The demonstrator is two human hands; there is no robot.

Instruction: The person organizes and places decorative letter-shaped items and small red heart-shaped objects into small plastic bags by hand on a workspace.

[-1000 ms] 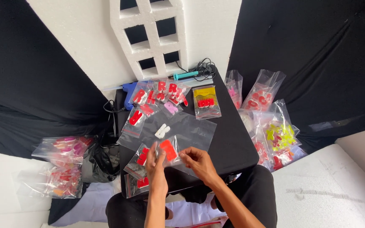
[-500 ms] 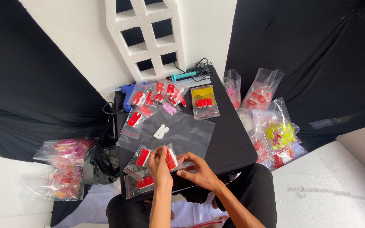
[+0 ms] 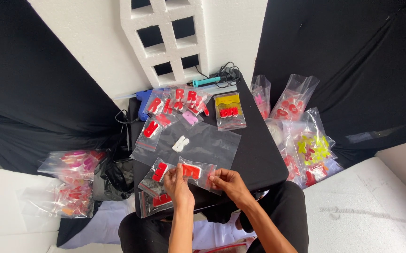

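Both my hands hold one small clear bag (image 3: 197, 172) with red foam letters inside, just above the near edge of the black table (image 3: 254, 154). My left hand (image 3: 177, 185) pinches its left end and my right hand (image 3: 226, 182) pinches its right end. Under and left of it lie two more small bags of red letters (image 3: 158, 172), (image 3: 158, 200). A large clear bag (image 3: 203, 145) with a white foam piece (image 3: 180, 143) lies flat in the table's middle.
Several bags of red letters (image 3: 174, 105) and a yellow-topped bag (image 3: 229, 111) sit at the table's far side, by a blue glue gun (image 3: 143, 99) and a teal tool (image 3: 207, 81). More bags are piled right (image 3: 306, 145) and left (image 3: 71, 180). A white foam lattice (image 3: 165, 42) stands behind.
My hands have drawn slightly nearer with the small bag of red letters, my right hand now gripping its right end. The view has tilted a little.
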